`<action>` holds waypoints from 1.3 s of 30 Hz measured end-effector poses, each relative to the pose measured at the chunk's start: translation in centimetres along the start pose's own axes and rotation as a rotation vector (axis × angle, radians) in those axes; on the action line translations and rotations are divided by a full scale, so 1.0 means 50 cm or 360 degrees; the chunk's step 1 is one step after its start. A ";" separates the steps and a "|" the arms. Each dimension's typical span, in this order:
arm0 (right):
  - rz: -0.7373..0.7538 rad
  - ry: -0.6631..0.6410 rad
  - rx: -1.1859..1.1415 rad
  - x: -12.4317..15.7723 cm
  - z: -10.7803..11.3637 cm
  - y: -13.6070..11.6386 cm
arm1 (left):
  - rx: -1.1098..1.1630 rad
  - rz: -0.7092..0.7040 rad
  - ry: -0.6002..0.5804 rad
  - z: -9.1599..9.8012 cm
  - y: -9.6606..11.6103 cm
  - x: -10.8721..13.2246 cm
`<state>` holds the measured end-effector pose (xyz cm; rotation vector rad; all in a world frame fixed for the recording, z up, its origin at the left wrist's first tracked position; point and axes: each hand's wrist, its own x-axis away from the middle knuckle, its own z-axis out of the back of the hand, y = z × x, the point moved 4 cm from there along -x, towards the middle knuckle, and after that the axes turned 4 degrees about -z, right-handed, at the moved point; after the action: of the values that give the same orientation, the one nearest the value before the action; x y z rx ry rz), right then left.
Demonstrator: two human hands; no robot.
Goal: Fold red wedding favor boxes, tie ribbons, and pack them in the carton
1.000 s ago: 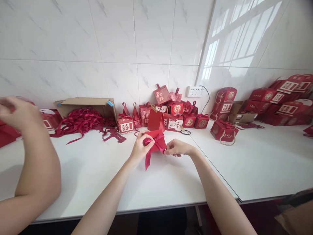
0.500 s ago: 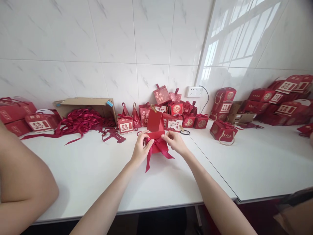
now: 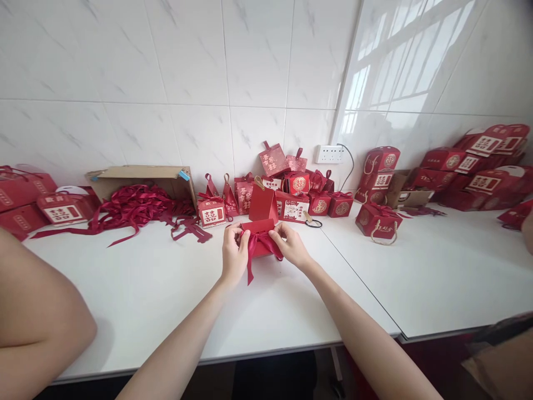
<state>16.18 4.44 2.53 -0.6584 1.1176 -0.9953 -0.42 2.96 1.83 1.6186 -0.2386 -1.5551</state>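
Note:
A small red gift box (image 3: 259,226) stands on the white table (image 3: 166,300) in front of me, with a dark red ribbon (image 3: 255,256) tied round it and hanging down its front. My left hand (image 3: 234,253) pinches the ribbon at the box's left side. My right hand (image 3: 288,243) pinches the ribbon at the right side. Both hands are closed on the ribbon, touching the box.
Another person's bare arm (image 3: 37,328) fills the lower left. A cardboard box (image 3: 141,180) spilling loose red ribbons (image 3: 133,208) lies at the back left. Several finished red boxes (image 3: 291,189) crowd the wall, and more red boxes (image 3: 474,166) are stacked at the right. A wall socket (image 3: 327,154) sits behind.
The other person's raised hand at the left has dropped out of view. My right hand moved in from the ribbon's pulled-out end to the knot on the box.

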 end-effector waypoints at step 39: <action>0.0138 0.0019 -0.0017 0.025 -0.030 0.002 | 0.0225 0.0215 0.0124 0.012 -0.013 -0.014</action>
<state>14.96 3.41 1.42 -0.6083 1.1533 -0.9211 -1.37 3.56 1.96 1.7313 -0.4153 -1.3965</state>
